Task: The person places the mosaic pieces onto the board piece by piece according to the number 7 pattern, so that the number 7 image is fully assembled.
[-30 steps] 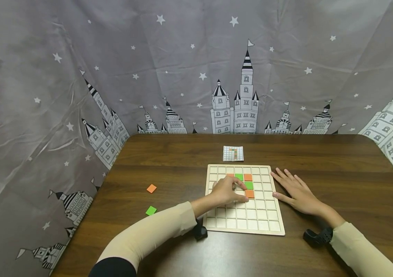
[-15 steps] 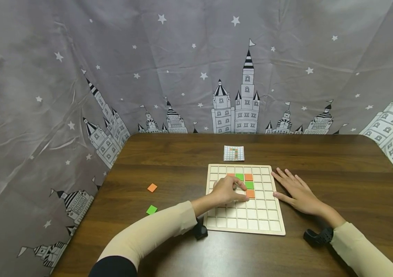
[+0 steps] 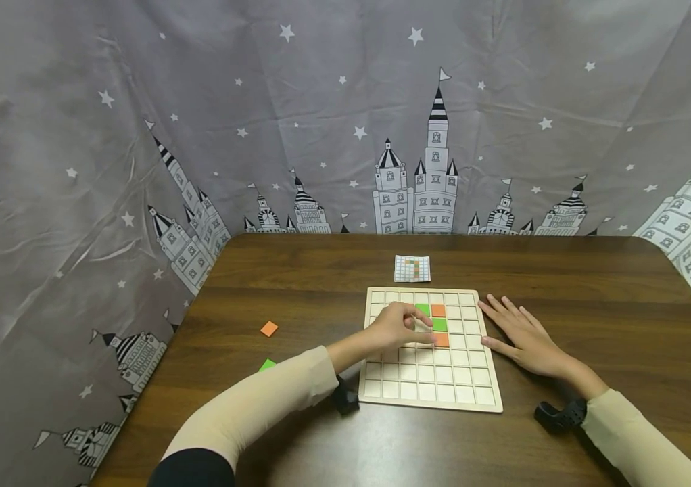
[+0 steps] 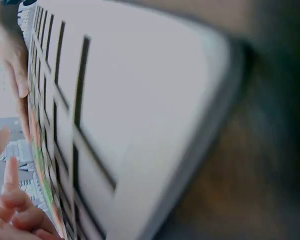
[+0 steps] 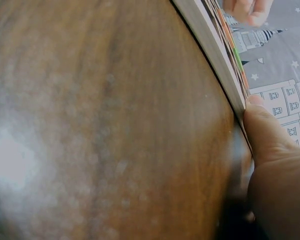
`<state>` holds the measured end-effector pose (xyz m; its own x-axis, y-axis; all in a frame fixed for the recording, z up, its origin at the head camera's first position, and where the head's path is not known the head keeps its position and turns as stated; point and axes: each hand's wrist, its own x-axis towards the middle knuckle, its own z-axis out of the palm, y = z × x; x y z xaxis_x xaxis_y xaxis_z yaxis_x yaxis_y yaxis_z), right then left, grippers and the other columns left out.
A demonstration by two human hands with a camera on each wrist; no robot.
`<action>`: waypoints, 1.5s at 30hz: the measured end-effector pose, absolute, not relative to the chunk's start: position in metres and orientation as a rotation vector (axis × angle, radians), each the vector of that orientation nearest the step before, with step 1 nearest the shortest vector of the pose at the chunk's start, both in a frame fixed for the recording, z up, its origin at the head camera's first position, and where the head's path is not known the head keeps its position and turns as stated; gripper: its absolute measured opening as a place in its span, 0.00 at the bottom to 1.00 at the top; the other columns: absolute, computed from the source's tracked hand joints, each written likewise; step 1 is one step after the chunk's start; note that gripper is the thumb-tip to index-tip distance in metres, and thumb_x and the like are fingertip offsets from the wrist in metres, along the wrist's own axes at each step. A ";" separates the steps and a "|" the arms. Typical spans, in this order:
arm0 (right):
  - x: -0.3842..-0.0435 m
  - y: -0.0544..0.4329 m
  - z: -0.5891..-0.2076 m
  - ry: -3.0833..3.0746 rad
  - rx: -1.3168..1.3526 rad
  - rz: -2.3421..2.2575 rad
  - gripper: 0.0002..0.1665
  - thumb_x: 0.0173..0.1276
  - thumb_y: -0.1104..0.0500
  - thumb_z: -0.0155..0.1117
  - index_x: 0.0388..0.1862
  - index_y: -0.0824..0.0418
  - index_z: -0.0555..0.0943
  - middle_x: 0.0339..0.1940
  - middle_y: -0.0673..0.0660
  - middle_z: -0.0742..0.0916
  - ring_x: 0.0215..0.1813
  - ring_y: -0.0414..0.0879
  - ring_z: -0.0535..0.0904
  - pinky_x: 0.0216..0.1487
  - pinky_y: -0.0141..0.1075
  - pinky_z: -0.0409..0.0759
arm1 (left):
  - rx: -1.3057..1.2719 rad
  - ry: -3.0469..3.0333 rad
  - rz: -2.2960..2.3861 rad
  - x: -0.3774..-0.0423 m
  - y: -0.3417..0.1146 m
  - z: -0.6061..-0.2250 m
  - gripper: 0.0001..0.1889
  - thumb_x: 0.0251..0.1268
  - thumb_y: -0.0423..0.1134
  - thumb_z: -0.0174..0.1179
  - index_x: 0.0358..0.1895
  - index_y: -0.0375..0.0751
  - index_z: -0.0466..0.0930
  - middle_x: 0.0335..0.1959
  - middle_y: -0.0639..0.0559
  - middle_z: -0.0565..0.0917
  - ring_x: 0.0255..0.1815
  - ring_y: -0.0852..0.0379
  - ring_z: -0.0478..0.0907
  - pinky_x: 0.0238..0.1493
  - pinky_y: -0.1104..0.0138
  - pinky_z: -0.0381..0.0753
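While head view leaves doubt, right wrist view shows thumb touching board.

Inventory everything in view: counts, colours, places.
Backdrop: one, patterned grey, behind table
Table: one, brown, under board
Card: one, white, beyond board
Board: one, pale, gridded, on table
Placed orange tiles: at least two, on board
Placed green tiles: two visible, on board
Loose orange tile: one, left of board
Loose green tile: one, nearer, partly hidden
Wrist devices: two, black, at wrists
Sleeves: two, mostly cream, on forearms
Left hand: one, over board
Right hand: one, touching board's right edge
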<state>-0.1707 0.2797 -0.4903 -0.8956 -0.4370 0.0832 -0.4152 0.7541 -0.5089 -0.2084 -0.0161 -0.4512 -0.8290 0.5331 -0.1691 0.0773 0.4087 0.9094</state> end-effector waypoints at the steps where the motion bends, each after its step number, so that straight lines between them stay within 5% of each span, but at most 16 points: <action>1: -0.171 0.280 -0.490 2.904 -0.706 -0.825 0.42 0.77 0.46 0.57 0.81 0.60 0.54 0.80 0.68 0.55 0.78 0.68 0.43 0.72 0.64 0.39 | 0.540 2.218 1.414 -0.210 -0.018 -0.449 0.12 0.58 0.36 0.73 0.44 0.38 0.86 0.18 0.57 0.59 0.18 0.63 0.54 0.23 0.71 0.60; 16: -0.170 0.281 -0.492 2.911 -0.699 -0.817 0.42 0.77 0.46 0.57 0.81 0.58 0.54 0.80 0.68 0.55 0.78 0.68 0.44 0.71 0.64 0.40 | 0.848 2.314 1.279 -0.221 -0.068 -0.417 0.16 0.59 0.39 0.73 0.49 0.37 0.87 0.24 0.47 0.62 0.29 0.60 0.58 0.33 0.69 0.59; 22: -0.170 0.280 -0.492 2.911 -0.699 -0.817 0.43 0.77 0.46 0.57 0.82 0.58 0.53 0.80 0.68 0.55 0.78 0.68 0.44 0.72 0.63 0.40 | 0.888 2.346 1.268 -0.218 -0.098 -0.413 0.17 0.57 0.39 0.74 0.48 0.36 0.86 0.23 0.52 0.60 0.28 0.58 0.58 0.33 0.67 0.60; 28: -0.170 0.281 -0.491 2.902 -0.708 -0.828 0.43 0.77 0.46 0.57 0.82 0.57 0.52 0.80 0.67 0.55 0.79 0.67 0.43 0.72 0.63 0.38 | 0.879 2.334 1.274 -0.213 -0.133 -0.414 0.17 0.58 0.41 0.74 0.49 0.38 0.86 0.30 0.54 0.69 0.34 0.54 0.63 0.45 0.60 0.68; 35: -0.171 0.280 -0.491 2.904 -0.708 -0.823 0.43 0.77 0.46 0.57 0.82 0.57 0.53 0.80 0.67 0.55 0.79 0.67 0.43 0.72 0.63 0.39 | 0.895 2.323 1.247 -0.207 -0.174 -0.410 0.15 0.59 0.40 0.73 0.50 0.45 0.87 0.33 0.54 0.74 0.31 0.56 0.61 0.35 0.65 0.61; 45: -0.170 0.279 -0.491 2.904 -0.703 -0.820 0.42 0.77 0.46 0.56 0.82 0.58 0.53 0.80 0.68 0.55 0.79 0.67 0.43 0.72 0.63 0.39 | 0.890 2.306 1.222 -0.207 -0.228 -0.418 0.17 0.60 0.37 0.72 0.51 0.34 0.85 0.39 0.39 0.82 0.31 0.51 0.65 0.36 0.70 0.65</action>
